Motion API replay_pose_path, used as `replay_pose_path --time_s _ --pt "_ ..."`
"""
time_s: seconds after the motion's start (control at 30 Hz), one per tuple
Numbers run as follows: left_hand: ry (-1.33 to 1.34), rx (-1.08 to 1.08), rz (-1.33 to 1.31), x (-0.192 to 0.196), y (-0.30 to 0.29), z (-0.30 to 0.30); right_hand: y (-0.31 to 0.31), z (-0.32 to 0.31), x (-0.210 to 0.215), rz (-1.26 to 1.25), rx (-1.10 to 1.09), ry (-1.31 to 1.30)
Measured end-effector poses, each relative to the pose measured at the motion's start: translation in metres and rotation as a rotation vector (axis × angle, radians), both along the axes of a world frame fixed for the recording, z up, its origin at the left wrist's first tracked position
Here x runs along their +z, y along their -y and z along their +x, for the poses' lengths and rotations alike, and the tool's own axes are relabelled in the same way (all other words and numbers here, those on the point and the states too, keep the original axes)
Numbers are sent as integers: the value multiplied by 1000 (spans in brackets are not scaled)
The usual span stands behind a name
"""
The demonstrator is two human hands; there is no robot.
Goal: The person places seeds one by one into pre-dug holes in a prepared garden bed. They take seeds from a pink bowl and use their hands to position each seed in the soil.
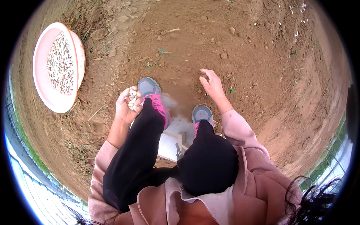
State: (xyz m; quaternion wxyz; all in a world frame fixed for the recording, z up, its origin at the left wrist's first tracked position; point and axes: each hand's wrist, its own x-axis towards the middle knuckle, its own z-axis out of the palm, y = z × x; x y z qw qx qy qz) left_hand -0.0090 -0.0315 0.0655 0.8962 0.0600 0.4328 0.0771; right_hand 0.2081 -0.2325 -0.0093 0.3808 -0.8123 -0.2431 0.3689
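Whitish garlic cloves (132, 98) fill my left hand (127, 104), which is palm up with its fingers curled round them, beside my left shoe. My right hand (213, 87) hangs over the brown soil (183, 56), ahead of my right shoe. Its thumb and forefinger are bent and a little apart, and no clove shows between them. To the left a pink basin (40, 80) holds a heap of more garlic cloves (62, 63) and looks tilted in this view.
My grey shoes with pink laces, the left (149, 87) and the right (202, 113), are planted on the soil. A white board (169, 144) lies between my legs. Clods, bits of straw and small weeds (231, 90) are scattered about. White specks (296, 33) dot the far right.
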Motion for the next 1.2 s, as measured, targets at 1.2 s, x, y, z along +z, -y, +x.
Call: replay_pose_path --time_s 1.2 --pt "355 -234 2070 237 83 190 -55 31 223 1404 -683 -1478"
